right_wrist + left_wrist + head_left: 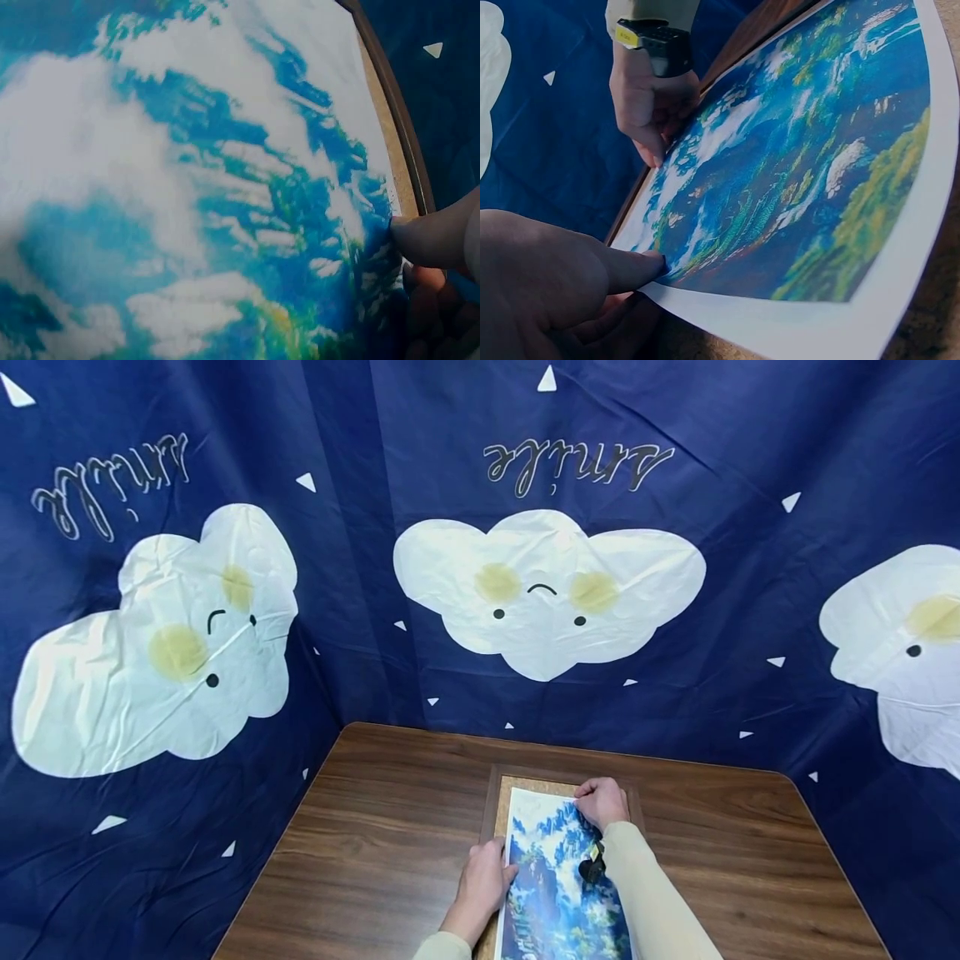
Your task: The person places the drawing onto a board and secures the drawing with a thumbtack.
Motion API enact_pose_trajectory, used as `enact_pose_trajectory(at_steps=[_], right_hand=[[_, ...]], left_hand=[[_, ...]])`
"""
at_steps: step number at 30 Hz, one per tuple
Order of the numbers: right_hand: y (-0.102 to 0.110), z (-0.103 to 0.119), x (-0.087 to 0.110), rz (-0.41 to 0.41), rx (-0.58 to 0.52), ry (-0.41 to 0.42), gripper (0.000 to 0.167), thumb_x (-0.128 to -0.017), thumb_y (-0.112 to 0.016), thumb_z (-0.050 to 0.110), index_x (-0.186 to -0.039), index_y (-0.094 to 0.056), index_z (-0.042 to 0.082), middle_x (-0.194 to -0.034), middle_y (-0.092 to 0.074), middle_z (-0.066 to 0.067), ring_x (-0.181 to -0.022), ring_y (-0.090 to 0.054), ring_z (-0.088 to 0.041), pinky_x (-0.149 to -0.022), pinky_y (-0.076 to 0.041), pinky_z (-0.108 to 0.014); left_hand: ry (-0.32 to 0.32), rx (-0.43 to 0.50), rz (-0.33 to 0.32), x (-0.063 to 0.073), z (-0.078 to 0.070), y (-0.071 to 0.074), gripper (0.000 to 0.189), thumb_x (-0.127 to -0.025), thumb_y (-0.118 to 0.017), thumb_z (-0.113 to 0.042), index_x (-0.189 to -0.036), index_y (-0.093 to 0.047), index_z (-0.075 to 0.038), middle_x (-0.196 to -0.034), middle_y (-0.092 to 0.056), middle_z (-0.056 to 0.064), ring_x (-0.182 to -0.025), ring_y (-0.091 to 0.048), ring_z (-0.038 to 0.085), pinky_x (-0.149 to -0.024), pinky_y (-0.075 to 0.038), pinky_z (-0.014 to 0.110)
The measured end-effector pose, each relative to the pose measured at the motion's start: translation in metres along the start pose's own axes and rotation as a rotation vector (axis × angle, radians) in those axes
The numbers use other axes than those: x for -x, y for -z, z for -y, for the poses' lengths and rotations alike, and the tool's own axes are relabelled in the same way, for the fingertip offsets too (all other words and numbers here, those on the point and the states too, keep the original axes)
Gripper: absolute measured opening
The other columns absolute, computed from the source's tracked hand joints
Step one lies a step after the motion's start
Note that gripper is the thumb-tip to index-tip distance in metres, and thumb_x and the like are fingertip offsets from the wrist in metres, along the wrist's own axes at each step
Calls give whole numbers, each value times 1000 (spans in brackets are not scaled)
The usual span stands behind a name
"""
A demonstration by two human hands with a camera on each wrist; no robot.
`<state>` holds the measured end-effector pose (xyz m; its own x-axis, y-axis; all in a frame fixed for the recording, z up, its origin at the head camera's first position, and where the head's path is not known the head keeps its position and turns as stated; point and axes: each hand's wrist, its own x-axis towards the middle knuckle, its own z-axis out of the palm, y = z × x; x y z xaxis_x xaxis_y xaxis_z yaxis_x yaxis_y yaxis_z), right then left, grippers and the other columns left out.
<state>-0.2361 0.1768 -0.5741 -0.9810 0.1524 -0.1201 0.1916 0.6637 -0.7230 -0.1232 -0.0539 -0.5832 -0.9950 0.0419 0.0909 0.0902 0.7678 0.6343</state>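
Observation:
A glossy landscape print (543, 877) of blue mountains and white clouds lies over a framed cork board (543, 784). My left hand (483, 878) pinches the print's left edge; in the left wrist view its thumb lies on top and its fingers are under the white margin. At the top right corner, my right hand (602, 802) pinches the edge of the print between thumb and fingers. The right wrist view shows that thumb on the print (202, 172) near the cork strip. Whether anything small sits under the fingertips cannot be seen.
The board's brown frame (491, 806) rests on a dark wood-grain table (375, 827). Behind and beside the table hangs a navy curtain (352, 568) with white clouds and upside-down lettering. A black device (667, 49) with a yellow label is strapped to the right wrist.

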Motion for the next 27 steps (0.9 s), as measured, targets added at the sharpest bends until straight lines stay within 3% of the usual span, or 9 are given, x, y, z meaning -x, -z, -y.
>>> enact_pose_trajectory(at_steps=[13,20,24,27], right_hand=[[-3,-7,5,-13,-78,30,5,-89,-81,8,-91,-80,5,-93,-75,-7,-89,-65,-29,-85,-55,-53],[-13,-20,9,-66,3,228,8,-94,-76,11,-96,-75,4,-83,-66,-2,-76,-57,-20,-75,-50,-42],[-15,-25,11,-94,72,325,7,-95,-76,13,-98,-74,7,-83,-58,0,-77,-49,-19,-73,-42,-39],[-11,-26,14,-74,90,350,12,-95,-77,14,-104,-74,7,-86,-58,-2,-79,-48,-19,-73,-42,-38]], left_hand=[[28,21,41,0,0,2,37,-84,-88,-8,-113,-71,8,-97,-74,24,-92,-74,39,-75,-60,51],[-23,21,-9,2,-1,5,24,-83,-87,-10,-98,-72,1,-80,-72,11,-77,-72,30,-67,-59,47],[-20,6,12,2,-4,7,24,-83,-88,-14,-96,-72,-2,-77,-71,8,-76,-72,28,-68,-58,43],[-7,-9,30,2,-6,9,28,-83,-89,-19,-96,-71,-3,-78,-70,9,-76,-71,29,-66,-57,44]])
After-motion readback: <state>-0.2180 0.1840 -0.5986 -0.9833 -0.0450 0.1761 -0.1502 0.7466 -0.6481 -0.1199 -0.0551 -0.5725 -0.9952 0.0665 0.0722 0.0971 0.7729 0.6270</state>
